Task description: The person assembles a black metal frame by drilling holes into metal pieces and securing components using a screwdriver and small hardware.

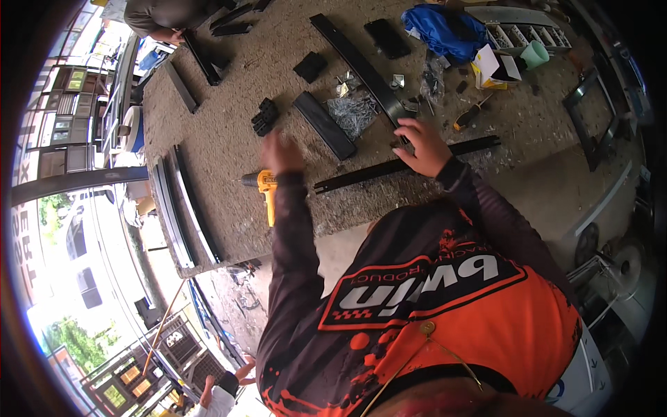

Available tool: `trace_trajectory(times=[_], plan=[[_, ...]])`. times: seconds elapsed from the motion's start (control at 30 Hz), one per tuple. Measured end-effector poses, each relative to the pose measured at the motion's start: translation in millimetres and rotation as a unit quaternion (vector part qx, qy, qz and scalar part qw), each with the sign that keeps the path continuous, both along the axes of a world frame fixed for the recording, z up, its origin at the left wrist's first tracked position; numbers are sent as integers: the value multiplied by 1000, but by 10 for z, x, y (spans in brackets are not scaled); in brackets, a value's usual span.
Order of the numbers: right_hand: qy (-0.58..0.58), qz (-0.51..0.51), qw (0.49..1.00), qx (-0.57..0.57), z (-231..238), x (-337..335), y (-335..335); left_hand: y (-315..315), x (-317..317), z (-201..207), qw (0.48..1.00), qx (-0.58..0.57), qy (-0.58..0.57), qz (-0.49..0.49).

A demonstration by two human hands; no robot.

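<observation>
My left hand (283,153) is smeared by motion over the bench, between a cluster of small black blocks (265,117) and a yellow cordless drill (267,186) lying on its side. Whether it holds anything cannot be seen. My right hand (425,147) has its thumb and fingers curled around the near end of a long black metal profile (358,62), which slants away to the far left. Below this hand, another black profile (389,172) lies crosswise along the near edge. A flat black bar (324,125) rests between my hands, beside a heap of screws (353,115).
Beyond the right hand are a screwdriver (472,115), a white and yellow box (495,68), a green cup (534,55), a blue cloth (448,33) and a black frame (590,118). Profiles (182,208) lie at left. Another person's hand (167,36) touches a bar at far left.
</observation>
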State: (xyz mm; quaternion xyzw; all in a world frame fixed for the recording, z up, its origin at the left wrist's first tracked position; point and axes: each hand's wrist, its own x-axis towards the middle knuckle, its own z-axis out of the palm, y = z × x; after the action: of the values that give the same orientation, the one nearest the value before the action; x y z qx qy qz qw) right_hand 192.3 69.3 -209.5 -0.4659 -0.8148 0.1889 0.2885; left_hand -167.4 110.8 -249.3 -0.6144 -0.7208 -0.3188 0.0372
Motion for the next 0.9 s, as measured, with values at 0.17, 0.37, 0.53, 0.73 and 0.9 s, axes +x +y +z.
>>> trace_trajectory(times=[0.17,0.37,0.53,0.73,0.9], plan=[[98,-4,991,-96,106,413,-453,1166,952,-87,963,-266,24,-24],[50,-190,969,-152,-347,1452,-1263,1940,1156,-453,863,-476,126,-108],[10,-332,910,-249,-888,1972,-2118,2520,776,-948,858,-466,157,-151],[12,-48,877,-477,-1049,1497,-1952,2981,-649,272,890,-318,323,-57],[50,5,864,-500,-1199,1202,-1737,2366,-455,669,941,-314,-118,-46]])
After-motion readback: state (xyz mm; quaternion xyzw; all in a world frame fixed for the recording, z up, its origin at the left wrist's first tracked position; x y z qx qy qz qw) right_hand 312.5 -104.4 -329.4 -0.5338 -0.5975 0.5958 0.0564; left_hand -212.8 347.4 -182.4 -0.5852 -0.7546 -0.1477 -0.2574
